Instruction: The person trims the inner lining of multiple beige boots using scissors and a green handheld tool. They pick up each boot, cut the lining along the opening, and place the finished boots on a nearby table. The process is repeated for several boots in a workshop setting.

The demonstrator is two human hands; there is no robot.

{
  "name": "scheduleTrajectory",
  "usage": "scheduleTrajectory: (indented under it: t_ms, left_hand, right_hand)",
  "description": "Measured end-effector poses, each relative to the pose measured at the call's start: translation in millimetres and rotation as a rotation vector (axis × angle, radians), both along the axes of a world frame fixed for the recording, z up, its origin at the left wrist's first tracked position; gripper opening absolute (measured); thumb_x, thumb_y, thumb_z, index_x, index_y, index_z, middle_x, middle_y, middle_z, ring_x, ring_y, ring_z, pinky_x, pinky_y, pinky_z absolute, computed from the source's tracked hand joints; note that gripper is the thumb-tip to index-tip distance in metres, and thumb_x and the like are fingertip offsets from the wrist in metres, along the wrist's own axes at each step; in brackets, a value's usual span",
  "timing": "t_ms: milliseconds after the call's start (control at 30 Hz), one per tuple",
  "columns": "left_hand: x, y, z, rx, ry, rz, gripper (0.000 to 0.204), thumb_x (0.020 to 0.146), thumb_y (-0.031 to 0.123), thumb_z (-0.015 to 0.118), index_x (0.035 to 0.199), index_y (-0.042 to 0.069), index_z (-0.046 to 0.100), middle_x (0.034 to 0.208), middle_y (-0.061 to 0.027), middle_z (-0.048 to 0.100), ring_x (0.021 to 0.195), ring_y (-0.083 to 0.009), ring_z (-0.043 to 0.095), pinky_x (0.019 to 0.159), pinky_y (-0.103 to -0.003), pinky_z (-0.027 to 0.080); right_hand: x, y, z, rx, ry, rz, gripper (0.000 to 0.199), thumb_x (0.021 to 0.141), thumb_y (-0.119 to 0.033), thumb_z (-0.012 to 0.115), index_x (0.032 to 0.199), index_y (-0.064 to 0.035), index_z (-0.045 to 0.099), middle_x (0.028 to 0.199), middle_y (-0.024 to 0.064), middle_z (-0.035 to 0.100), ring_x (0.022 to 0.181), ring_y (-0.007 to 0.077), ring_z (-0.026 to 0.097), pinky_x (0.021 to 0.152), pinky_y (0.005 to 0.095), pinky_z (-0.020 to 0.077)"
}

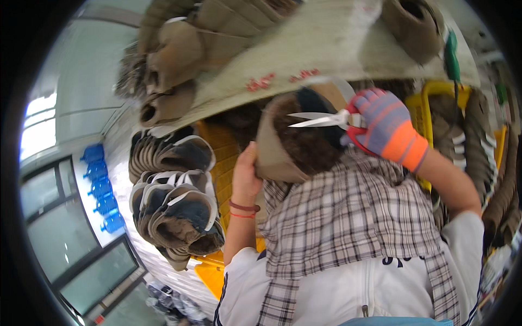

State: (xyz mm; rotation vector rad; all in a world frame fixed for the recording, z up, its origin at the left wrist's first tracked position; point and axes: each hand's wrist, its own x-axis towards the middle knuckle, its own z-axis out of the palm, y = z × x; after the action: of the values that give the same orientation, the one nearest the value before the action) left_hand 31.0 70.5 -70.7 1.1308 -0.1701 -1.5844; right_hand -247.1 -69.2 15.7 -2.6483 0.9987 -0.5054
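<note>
My bare left hand grips the side of a taupe, fur-lined boot upper in front of my chest. Dark brown fur shows inside its wide opening, with a dark patch and a pale strip along the top. A striped grey and orange glove covers my right hand, which is closed on red-handled scissors. Their blades are parted and point left across the opening; I cannot tell whether they touch the fur. A plaid apron lies under the boot upper.
Ahead is a pale worktable, with taupe boot uppers at its left and another boot upper at its right. Stacked boot uppers stand left by a yellow crate. A second yellow crate is right, near a green-handled tool.
</note>
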Motion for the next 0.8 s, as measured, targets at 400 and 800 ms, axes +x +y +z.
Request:
scheduleTrajectory:
  t_ms: [400, 800]
  left_hand:
    - [-17.9, -18.3, 50.5, -0.318, -0.329, 0.061, 0.013, 0.086, 0.012, 0.055, 0.088, 0.000, 0.060, 0.084, -0.0005, 0.061, 0.078, -0.0058, 0.053, 0.070, -0.021, 0.043]
    - [-85.8, -143.2, 155.8, -1.103, -1.206, -0.213, 0.022, 0.076, -0.001, 0.057, 0.097, -0.005, 0.052, 0.098, -0.0183, 0.056, 0.101, -0.0322, 0.051, 0.092, -0.033, 0.035]
  right_hand:
    - [-19.8, 8.6, -41.3, 0.513, -0.296, -0.390, 0.036, 0.074, -0.016, 0.073, 0.101, 0.0000, 0.054, 0.078, 0.0059, 0.056, 0.068, 0.0115, 0.052, 0.065, 0.0273, 0.0472]
    - [-152.8, -109.7, -0.8, 0.221, -1.146, -0.922, 0.025, 0.080, -0.021, 0.069, 0.095, -0.0028, 0.060, 0.077, 0.0020, 0.061, 0.064, 0.0055, 0.052, 0.058, 0.0203, 0.0425]
